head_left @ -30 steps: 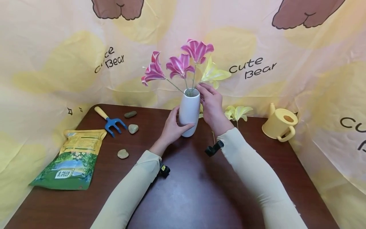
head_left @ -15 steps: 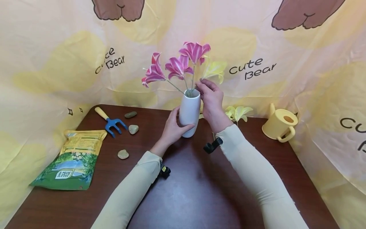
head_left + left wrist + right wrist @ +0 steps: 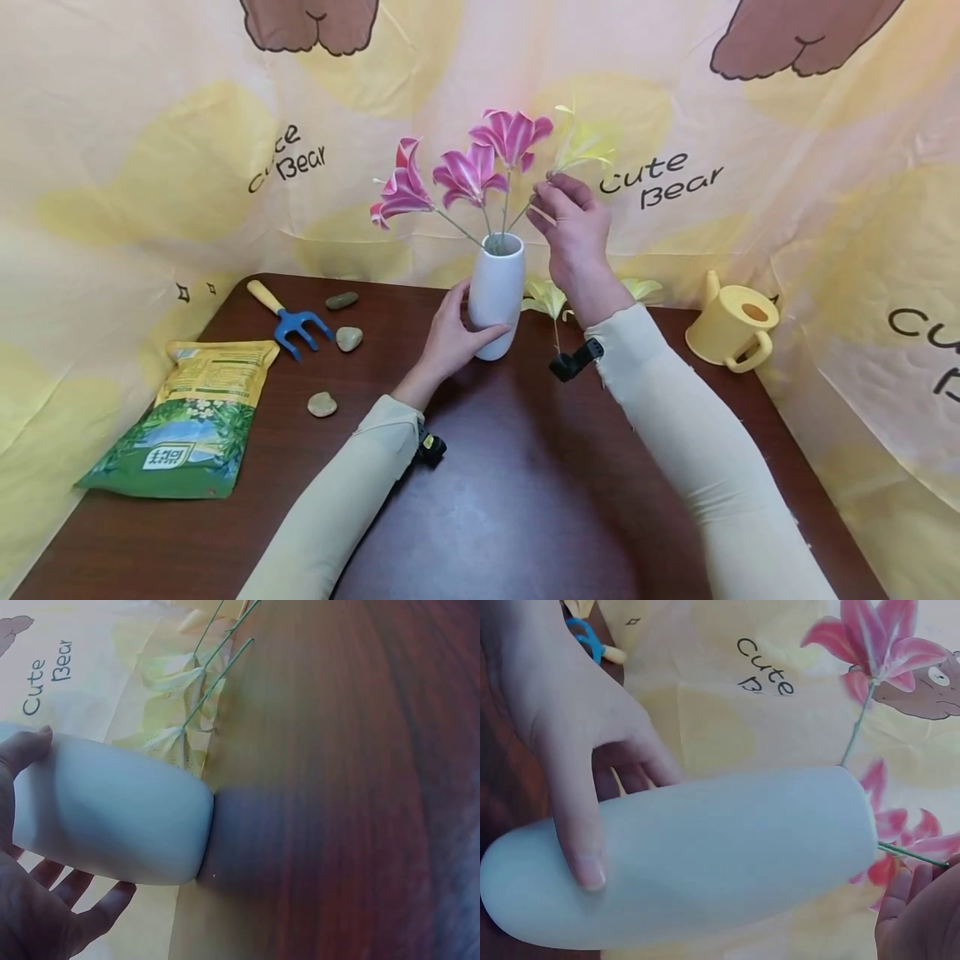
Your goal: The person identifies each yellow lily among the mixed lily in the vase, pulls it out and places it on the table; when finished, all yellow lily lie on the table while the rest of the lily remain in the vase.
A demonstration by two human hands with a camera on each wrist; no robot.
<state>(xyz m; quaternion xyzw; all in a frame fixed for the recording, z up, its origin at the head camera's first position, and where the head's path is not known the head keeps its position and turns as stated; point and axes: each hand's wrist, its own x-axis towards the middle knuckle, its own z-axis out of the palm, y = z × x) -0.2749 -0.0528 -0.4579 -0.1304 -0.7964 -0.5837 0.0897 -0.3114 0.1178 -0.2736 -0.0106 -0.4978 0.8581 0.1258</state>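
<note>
A white vase [image 3: 497,292] stands on the dark wooden table [image 3: 495,500] and holds three pink lilies [image 3: 468,167]. My left hand [image 3: 468,321] grips the vase low on its side; the thumb lies across its front [image 3: 581,855]. My right hand [image 3: 558,185] is above and right of the vase mouth, pinching the thin stem of a yellow lily [image 3: 585,142]. That stem slants down to the mouth. In the left wrist view the vase [image 3: 112,825] rests in my palm. The right wrist view shows the vase [image 3: 682,855] and a pink bloom [image 3: 877,637].
More yellow lilies [image 3: 547,296] lie on the table behind the vase, also seen from the left wrist [image 3: 172,682]. A yellow watering can [image 3: 731,325] stands at right. A blue hand fork [image 3: 288,317], three stones [image 3: 349,337] and a soil bag [image 3: 187,417] lie left.
My right hand has risen from the vase mouth up and to the right, lifting the yellow lily higher. The left hand and the vase have stayed put.
</note>
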